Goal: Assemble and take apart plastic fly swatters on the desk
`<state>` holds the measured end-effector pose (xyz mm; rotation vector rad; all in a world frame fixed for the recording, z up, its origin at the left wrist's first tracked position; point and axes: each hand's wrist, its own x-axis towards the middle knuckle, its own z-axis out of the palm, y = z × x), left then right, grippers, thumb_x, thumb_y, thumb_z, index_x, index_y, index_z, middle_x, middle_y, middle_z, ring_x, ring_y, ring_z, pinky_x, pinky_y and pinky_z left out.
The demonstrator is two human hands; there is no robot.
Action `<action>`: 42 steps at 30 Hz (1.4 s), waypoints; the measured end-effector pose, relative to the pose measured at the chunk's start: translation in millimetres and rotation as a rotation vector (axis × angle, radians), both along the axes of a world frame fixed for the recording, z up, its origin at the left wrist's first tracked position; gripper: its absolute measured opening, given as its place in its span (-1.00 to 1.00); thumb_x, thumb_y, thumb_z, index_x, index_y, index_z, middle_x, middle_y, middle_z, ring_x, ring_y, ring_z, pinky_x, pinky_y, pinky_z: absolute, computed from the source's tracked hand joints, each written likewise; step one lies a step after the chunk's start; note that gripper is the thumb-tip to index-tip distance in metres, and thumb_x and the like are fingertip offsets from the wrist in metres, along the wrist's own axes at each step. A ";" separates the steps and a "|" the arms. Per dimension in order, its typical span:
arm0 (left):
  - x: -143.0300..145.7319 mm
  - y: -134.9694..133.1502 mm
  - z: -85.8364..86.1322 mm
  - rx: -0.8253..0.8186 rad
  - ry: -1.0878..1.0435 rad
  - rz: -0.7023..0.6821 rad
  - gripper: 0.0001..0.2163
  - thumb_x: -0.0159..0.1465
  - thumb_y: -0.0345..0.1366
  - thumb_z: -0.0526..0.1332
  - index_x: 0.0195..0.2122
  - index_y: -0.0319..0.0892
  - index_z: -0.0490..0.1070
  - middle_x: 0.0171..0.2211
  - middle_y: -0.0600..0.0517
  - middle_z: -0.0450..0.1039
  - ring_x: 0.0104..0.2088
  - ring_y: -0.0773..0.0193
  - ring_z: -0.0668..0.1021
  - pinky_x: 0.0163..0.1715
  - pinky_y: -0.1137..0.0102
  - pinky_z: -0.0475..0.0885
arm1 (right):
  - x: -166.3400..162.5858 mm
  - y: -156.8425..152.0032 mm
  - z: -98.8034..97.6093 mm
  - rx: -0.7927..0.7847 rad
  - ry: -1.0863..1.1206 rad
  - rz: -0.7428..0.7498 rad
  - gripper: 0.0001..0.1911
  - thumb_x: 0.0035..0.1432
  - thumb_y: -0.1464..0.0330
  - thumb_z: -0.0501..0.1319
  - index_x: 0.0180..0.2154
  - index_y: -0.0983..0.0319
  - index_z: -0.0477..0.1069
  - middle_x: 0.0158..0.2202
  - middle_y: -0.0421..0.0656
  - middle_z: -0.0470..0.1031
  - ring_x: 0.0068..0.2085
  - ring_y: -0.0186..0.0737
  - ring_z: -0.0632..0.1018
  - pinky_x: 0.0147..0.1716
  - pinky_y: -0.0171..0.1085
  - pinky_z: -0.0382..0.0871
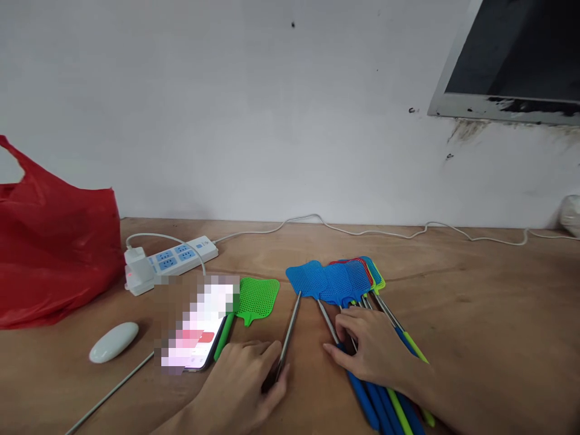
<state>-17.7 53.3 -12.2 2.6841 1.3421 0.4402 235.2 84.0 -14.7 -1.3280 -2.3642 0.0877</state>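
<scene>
Blue flyswatter (304, 278): left hand (242, 383) holding | phone screen (206, 338): pixelated | power-strip marking (205, 241): illegible

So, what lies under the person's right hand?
Several fly swatters pass beneath the right hand: metal shafts show beyond it, blue and yellow-green handles on the near side. The stretches it covers can't be seen.

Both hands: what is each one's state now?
Left hand: closed, holding a blue swatter.
Right hand: over other swatters; whether gripping cannot be told.

Fly swatters (336, 284) lie right of the phone (202, 345).
</scene>
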 end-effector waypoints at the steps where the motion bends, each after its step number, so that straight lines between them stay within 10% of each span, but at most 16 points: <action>1: 1.0 -0.4 0.0 -0.026 -0.006 -0.008 -0.76 0.35 -0.29 0.07 -0.49 -0.10 0.19 -0.53 0.08 0.45 -0.55 0.24 0.50 -0.56 0.38 0.12 | -0.4 -0.3 -0.9 0.005 -0.019 -0.006 -0.72 0.09 0.27 0.27 -0.54 0.20 0.24 -0.51 -0.21 0.41 -0.42 -0.20 0.44 -0.43 -0.25 0.05; 12: 1.7 4.1 6.7 -0.022 -0.164 -0.080 -0.87 0.37 -0.39 0.04 -0.21 -0.11 0.36 -0.23 -0.02 0.48 -0.22 0.12 0.54 -0.13 0.23 0.44 | -0.1 5.1 -7.6 0.062 0.131 -0.186 -0.72 0.03 0.38 0.18 -0.60 0.16 0.11 -0.61 -0.24 0.34 -0.54 -0.25 0.37 -0.50 -0.25 0.04; 20: 0.3 -2.3 16.4 -0.157 -0.209 -0.323 -0.53 0.32 -0.48 0.11 0.24 -0.01 0.26 0.17 -0.01 0.44 0.19 0.14 0.46 0.23 0.18 0.33 | 7.0 13.0 -11.1 -0.008 0.373 -0.204 -0.70 0.13 0.32 0.19 -0.58 0.14 0.15 -0.64 -0.29 0.22 -0.58 -0.28 0.30 -0.53 -0.27 0.08; 34: -2.0 5.7 9.1 -0.152 -0.257 -0.207 -0.77 0.39 -0.42 0.04 -0.03 -0.08 0.41 -0.03 -0.05 0.50 -0.01 0.13 0.52 0.07 0.21 0.42 | 7.0 13.2 -12.0 -0.090 0.479 -0.212 -0.71 0.12 0.29 0.26 -0.59 0.17 0.28 -0.65 -0.27 0.29 -0.59 -0.30 0.29 -0.55 -0.27 0.07; 42: -1.5 6.4 7.0 -0.138 -0.269 -0.168 -0.81 0.38 -0.42 0.02 -0.11 -0.08 0.38 -0.12 -0.03 0.48 -0.09 0.12 0.51 0.05 0.19 0.39 | 8.0 15.9 -3.7 -0.557 1.117 -0.188 -0.66 0.11 0.06 0.31 -0.35 0.21 0.40 -0.63 -0.30 0.36 -0.64 -0.39 0.24 -0.65 -0.36 0.05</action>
